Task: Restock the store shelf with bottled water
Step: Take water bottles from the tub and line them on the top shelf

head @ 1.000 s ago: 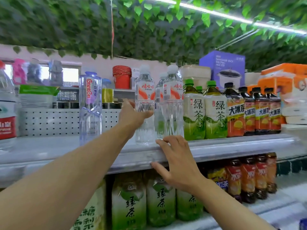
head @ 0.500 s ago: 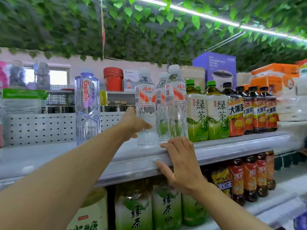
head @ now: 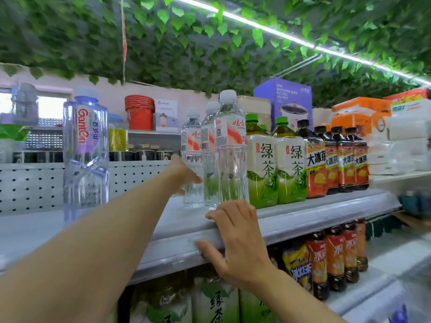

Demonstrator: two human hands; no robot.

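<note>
The left hand (head: 184, 174) reaches along the grey metal upper shelf (head: 303, 220) and is wrapped around the lower body of a clear plastic water bottle with a red-and-white label (head: 191, 159), thumb toward the camera and fingers hidden behind it — the bottle stands upright on the shelf, furthest back in a short row of three. Just in front of it stand the second water bottle (head: 208, 145) and then the tallest-looking, nearest one (head: 229, 145), all three touching or nearly so (the gaps are hard to judge). The right hand (head: 235, 238) lies open over the shelf's front lip below that nearest bottle, fingers on top, thumb underneath, holding nothing else. Right of the water row stand two green-capped green tea bottles (head: 275, 169), then dark iced tea bottles with orange labels (head: 335, 164). Well to the left of the row — apart from it — stands a large clear purple-labelled bottle (head: 85, 145).
</note>
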